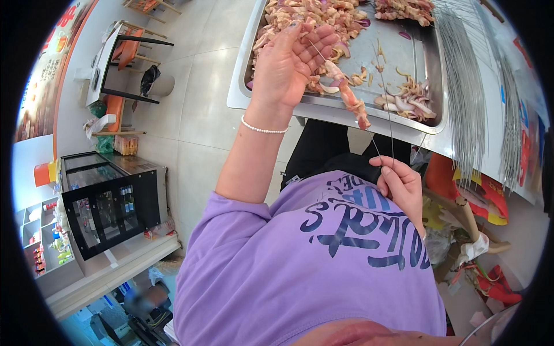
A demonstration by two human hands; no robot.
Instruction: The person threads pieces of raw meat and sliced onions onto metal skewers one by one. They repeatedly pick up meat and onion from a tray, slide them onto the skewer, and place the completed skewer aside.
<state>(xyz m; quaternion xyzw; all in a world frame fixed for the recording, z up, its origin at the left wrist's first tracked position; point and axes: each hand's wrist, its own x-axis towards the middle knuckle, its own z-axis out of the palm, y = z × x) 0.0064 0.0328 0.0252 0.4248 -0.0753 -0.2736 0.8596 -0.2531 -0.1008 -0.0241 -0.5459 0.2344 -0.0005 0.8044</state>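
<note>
My right hand (400,179) pinches the lower ends of thin metal skewers (386,101) between thumb and fingers. One skewer carries several chunks of raw meat (354,104) and slants up to my left hand (288,65); another looks bare. The left palm faces up with loosely curled fingers, and the skewer's upper end lies across it; whether the fingertips grip meat is unclear. Behind that hand, a pile of raw meat (320,13) mixed with red onion fills the left of a metal tray (346,101). Sliced onion (409,101) lies in the tray's near right corner.
Loaded meat skewers (402,11) lie at the tray's far right. Many bare metal skewers (463,86) are bundled beside the tray, with another bundle (513,116) farther right. A wooden chair frame (471,216) stands below the table's right side. A glass-door fridge (112,203) is at left.
</note>
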